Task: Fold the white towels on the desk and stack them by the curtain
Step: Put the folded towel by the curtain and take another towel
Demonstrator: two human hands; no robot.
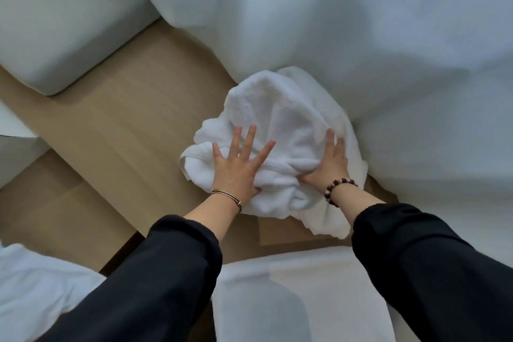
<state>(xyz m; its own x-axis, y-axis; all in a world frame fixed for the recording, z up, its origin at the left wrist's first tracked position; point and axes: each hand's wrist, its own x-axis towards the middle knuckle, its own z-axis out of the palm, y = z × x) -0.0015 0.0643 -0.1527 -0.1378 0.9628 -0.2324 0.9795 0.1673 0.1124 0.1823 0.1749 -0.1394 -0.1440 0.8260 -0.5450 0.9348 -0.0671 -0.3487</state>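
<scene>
While the crumpled towel (283, 114) lies mid-frame on the worktop (133, 125) against the curtain (333, 22), we press our left hand (237, 166) and right hand (331, 164) flat, fingers spread, apparently to smooth it for folding.

towel (277, 125) on bench (125, 130) | curtain (333, 22) behind, touching | left hand (236, 166), right hand (330, 164) on towel | cloth (36, 286) near left

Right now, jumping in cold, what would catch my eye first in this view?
A rumpled white towel sits mid-frame, lying unfolded on the wooden desk against the foot of the pale curtain. Both hands press on its near side with straight fingers: the left hand spread wide, the right hand beside it, with a bead bracelet at the wrist.
</scene>
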